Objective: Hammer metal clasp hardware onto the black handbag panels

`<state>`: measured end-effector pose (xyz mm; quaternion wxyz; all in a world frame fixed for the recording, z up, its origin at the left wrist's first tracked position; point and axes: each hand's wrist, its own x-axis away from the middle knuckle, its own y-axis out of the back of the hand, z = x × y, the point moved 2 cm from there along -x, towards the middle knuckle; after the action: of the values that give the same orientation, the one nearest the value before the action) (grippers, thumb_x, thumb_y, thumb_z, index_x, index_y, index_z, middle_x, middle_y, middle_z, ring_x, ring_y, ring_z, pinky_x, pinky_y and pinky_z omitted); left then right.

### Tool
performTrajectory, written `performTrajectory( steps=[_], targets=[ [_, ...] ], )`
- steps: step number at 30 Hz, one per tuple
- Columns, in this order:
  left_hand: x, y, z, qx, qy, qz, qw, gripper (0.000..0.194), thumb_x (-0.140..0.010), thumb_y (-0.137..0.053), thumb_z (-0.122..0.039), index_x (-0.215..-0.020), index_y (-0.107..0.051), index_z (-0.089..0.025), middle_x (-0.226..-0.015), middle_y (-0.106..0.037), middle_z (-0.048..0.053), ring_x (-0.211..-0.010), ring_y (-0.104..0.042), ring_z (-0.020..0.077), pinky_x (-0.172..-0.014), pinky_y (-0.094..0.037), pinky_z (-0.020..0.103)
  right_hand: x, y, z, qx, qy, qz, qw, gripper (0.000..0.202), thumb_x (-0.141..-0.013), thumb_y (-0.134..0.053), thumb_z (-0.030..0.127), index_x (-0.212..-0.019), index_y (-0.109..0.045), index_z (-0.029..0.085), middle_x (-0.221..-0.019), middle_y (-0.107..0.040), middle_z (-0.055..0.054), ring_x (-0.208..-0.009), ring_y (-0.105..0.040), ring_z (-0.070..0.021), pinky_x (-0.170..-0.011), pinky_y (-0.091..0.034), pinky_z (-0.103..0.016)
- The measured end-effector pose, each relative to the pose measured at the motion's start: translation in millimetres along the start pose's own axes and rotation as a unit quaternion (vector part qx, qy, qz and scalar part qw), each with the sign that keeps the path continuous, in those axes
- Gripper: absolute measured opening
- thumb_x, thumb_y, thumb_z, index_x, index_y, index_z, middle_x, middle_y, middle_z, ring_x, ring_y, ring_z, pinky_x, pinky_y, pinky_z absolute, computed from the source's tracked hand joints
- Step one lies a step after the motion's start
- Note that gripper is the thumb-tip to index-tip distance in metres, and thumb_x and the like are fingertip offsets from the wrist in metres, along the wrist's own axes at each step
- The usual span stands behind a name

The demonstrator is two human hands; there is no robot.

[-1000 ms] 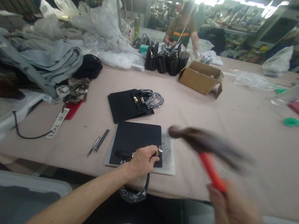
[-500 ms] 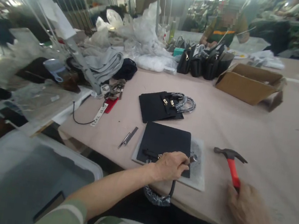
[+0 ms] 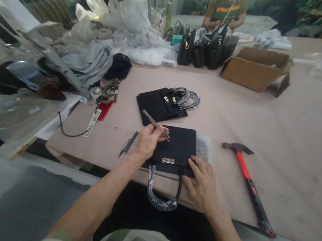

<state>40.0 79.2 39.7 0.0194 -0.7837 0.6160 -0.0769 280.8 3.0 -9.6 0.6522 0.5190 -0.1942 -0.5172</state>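
Observation:
My left hand [image 3: 148, 141] is closed round a slim metal punch [image 3: 153, 119], held tilted above the left part of a black bag panel [image 3: 180, 143]. My right hand [image 3: 203, 183] lies with fingers apart on the panel's right edge, beside its strap end. A gold clasp plate [image 3: 168, 160] shows on the panel's near side. From that side a handle [image 3: 162, 203] wrapped in clear plastic hangs over the table edge. Under the panel is a pale board [image 3: 206, 150]. A claw hammer [image 3: 245, 167] with a red and black grip lies to the right, untouched.
Another black bag piece [image 3: 151, 102] with wrapped handles lies behind. Two thin tools [image 3: 128, 144] rest to the left. A cardboard box [image 3: 253, 71], black handbags [image 3: 199, 52] and plastic wrapping [image 3: 147, 47] stand at the back. A person [image 3: 227, 12] is across the table.
My right hand has let go of the hammer and moved left onto the panel. My left hand has lifted the punch and moved it left, uncovering the clasp. The view has shifted.

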Motion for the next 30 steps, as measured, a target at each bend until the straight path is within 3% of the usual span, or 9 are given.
performTrajectory(
  steps=[3,6,8,10,14,17,21,24,30],
  targets=[
    [-24,80.1,-28,-0.296,-0.041,-0.091,0.95,0.031,-0.082,-0.062,-0.047,-0.078,-0.063,-0.016,-0.084,-0.073,0.009,-0.084,-0.07,0.0228,-0.079,-0.055,0.032,-1,3,1,-0.004,-0.015,0.004,1.0,0.048,-0.095,-0.055,0.037,-0.14,-0.055,0.019,-0.147,-0.054,-0.016,-0.137,-0.047,-0.0356,-0.112,-0.035,-0.059],
    [-29,150.3,-32,-0.599,0.011,-0.124,0.791,0.029,-0.085,-0.055,-0.043,-0.069,-0.06,-0.019,-0.075,-0.071,0.011,-0.084,-0.068,0.0282,-0.075,-0.05,0.034,-5,4,4,-0.015,-0.015,0.002,1.0,0.043,-0.096,-0.054,0.035,-0.135,-0.059,0.02,-0.143,-0.057,-0.015,-0.134,-0.048,-0.0343,-0.11,-0.036,-0.057],
    [-24,178.2,-22,-0.687,0.057,-0.098,0.717,0.03,-0.088,-0.052,-0.041,-0.071,-0.062,-0.019,-0.078,-0.072,0.014,-0.085,-0.069,0.031,-0.072,-0.048,0.035,-10,5,5,-0.018,-0.008,0.0,1.0,0.037,-0.097,-0.053,0.032,-0.13,-0.064,0.021,-0.138,-0.06,-0.014,-0.13,-0.05,-0.0333,-0.108,-0.039,-0.055],
    [-17,189.8,-9,-0.727,0.073,-0.075,0.679,0.028,-0.09,-0.05,-0.038,-0.08,-0.066,-0.018,-0.088,-0.074,0.016,-0.088,-0.069,0.0324,-0.072,-0.047,0.036,-17,8,7,-0.01,0.003,0.002,1.0,0.031,-0.097,-0.052,0.028,-0.123,-0.068,0.021,-0.131,-0.063,-0.013,-0.123,-0.052,-0.0318,-0.104,-0.041,-0.052],
    [-1,177.9,1,-0.757,0.008,-0.069,0.649,0.028,-0.094,-0.045,-0.028,-0.097,-0.069,-0.013,-0.105,-0.07,0.02,-0.101,-0.067,0.0338,-0.083,-0.05,0.04,-32,15,8,0.045,0.051,0.033,0.997,0.025,-0.099,-0.051,0.026,-0.113,-0.071,0.02,-0.115,-0.068,-0.011,-0.104,-0.056,-0.0287,-0.092,-0.044,-0.047],
    [15,147.6,-4,-0.721,-0.094,-0.045,0.685,0.025,-0.096,-0.047,-0.024,-0.105,-0.067,-0.012,-0.109,-0.068,0.018,-0.106,-0.064,0.0321,-0.091,-0.05,0.041,-39,18,8,0.079,0.102,0.079,0.988,0.03,-0.1,-0.046,0.021,-0.115,-0.071,0.02,-0.107,-0.069,-0.011,-0.094,-0.055,-0.0265,-0.082,-0.044,-0.043],
    [43,91.1,-5,-0.605,-0.225,0.163,0.746,0.017,-0.094,-0.055,-0.017,-0.108,-0.065,-0.018,-0.112,-0.067,0.011,-0.106,-0.062,0.0251,-0.095,-0.051,0.037,-38,18,11,0.094,0.135,0.096,0.982,0.042,-0.094,-0.04,0.008,-0.127,-0.066,0.016,-0.109,-0.067,-0.013,-0.091,-0.053,-0.0257,-0.081,-0.047,-0.04],
    [54,61.1,-3,-0.617,-0.247,0.263,0.7,0.017,-0.089,-0.058,-0.01,-0.103,-0.065,-0.017,-0.107,-0.065,0.01,-0.101,-0.059,0.0259,-0.089,-0.052,0.038,-34,16,12,0.096,0.132,0.081,0.983,0.045,-0.092,-0.04,0.006,-0.129,-0.065,0.015,-0.111,-0.066,-0.014,-0.092,-0.052,-0.0261,-0.083,-0.049,-0.04],
    [62,40.7,-5,-0.703,-0.266,0.3,0.587,0.021,-0.087,-0.05,-0.002,-0.1,-0.063,-0.011,-0.101,-0.061,0.014,-0.094,-0.057,0.0281,-0.073,-0.051,0.037,-26,8,7,0.053,0.113,0.012,0.992,0.036,-0.094,-0.04,0.009,-0.115,-0.068,0.017,-0.11,-0.066,-0.013,-0.095,-0.054,-0.0259,-0.083,-0.051,-0.039]
  ],
)
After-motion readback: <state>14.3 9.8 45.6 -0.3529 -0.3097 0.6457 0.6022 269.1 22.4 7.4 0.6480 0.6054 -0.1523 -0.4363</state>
